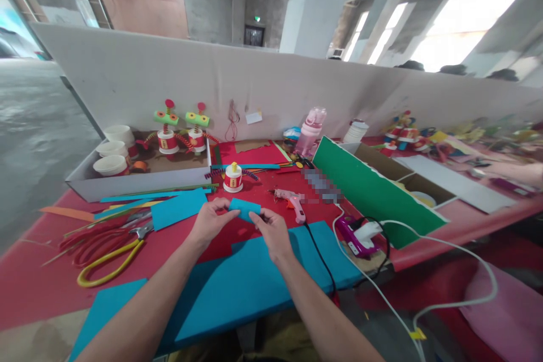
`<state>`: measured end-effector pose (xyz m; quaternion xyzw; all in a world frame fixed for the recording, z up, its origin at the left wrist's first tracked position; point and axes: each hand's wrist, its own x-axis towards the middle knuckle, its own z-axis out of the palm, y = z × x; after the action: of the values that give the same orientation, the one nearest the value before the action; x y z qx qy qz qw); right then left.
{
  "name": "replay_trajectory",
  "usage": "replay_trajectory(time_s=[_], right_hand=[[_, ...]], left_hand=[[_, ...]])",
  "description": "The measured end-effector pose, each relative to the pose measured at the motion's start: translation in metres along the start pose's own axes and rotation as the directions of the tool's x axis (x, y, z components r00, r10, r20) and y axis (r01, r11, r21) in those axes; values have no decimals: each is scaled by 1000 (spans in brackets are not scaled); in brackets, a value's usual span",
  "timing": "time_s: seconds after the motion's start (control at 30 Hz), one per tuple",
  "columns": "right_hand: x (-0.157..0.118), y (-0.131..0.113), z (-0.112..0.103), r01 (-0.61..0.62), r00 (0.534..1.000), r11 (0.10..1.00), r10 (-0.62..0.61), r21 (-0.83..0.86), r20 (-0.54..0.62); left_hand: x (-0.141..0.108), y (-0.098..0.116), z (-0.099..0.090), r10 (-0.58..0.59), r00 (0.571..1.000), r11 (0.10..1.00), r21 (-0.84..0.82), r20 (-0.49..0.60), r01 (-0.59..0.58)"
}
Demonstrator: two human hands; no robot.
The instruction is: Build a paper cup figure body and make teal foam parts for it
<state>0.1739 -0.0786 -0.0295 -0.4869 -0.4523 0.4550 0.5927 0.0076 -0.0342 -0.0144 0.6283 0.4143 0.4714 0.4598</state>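
Between my two hands is a small piece of blue paper (245, 208), slightly curved. My left hand (215, 219) pinches its left end with thumb and fingers. At its right end, my right hand (272, 228) grips it the same way. Just beyond the hands stands a red-and-white paper cup figure (233, 179) with coiled paper arms and a yellow piece on top. A pink hot glue gun (293, 203) lies to the right of my right hand. Blue paper sheets (237, 277) lie under my forearms.
Scissors with yellow handles (111, 267) and red-handled tools (91, 243) lie at left. A white box (144, 181) holds cups and two finished figures (168, 140). At right are a green-sided box (373, 198), a purple power strip (357, 237) and loose cables. A pink bottle (309, 131) stands behind.
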Motion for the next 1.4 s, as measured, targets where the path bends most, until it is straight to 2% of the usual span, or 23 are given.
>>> replay_trajectory(time_s=[0.1,0.17,0.23,0.3,0.4,0.47,0.57,0.63,0.73,0.8,0.9,1.07,1.1,1.17,1.23,1.27,1.33,1.4], right_hand=[[9,-1,-4,19,992,1000,-19,0,-125],[21,-4,1,89,985,996,-90,-10,-149],[35,-8,15,179,981,983,-182,-51,-72],[47,-11,35,283,959,954,-281,-98,35],[54,-8,64,416,908,897,-401,-151,119],[54,0,74,439,898,878,-425,-190,115],[54,14,74,468,882,861,-443,-199,158],[54,19,70,464,885,871,-446,-163,137],[57,19,66,441,897,889,-432,-121,92],[59,15,64,463,887,875,-456,-141,76],[62,10,61,507,859,840,-511,-194,36],[65,4,57,550,831,808,-553,-211,49],[65,4,56,542,838,819,-543,-187,51],[67,3,54,466,884,880,-458,-93,93],[69,4,53,306,929,951,-308,45,206],[69,4,52,210,929,972,-232,106,290],[69,6,51,54,884,984,-125,168,451],[67,7,51,-24,830,986,-73,165,552]], left_hand=[[1,6,-6,-22,994,996,-83,106,30],[4,9,-13,-29,992,982,-184,126,52],[7,10,-22,-26,999,959,-281,28,33],[12,7,-35,-41,985,935,-353,-166,-20],[19,0,-53,-128,888,900,-428,-441,-82],[23,-5,-60,-168,845,890,-446,-507,-90],[25,-10,-63,-169,854,876,-472,-492,-98],[24,-12,-60,-158,877,866,-490,-454,-98],[23,-15,-54,-135,924,890,-454,-359,-46],[22,-16,-50,-119,943,918,-396,-310,-14],[21,-16,-46,-103,953,944,-331,-286,3],[19,-12,-41,-81,961,958,-286,-265,2],[18,-11,-41,-78,969,962,-274,-235,11],[17,-8,-45,-50,979,970,-244,-195,1],[17,-5,-53,23,967,976,-202,-255,-76],[17,-3,-57,64,945,976,-176,-322,-126],[17,1,-65,114,912,976,-126,-394,-176],[17,4,-68,97,952,980,-139,-290,-142]])
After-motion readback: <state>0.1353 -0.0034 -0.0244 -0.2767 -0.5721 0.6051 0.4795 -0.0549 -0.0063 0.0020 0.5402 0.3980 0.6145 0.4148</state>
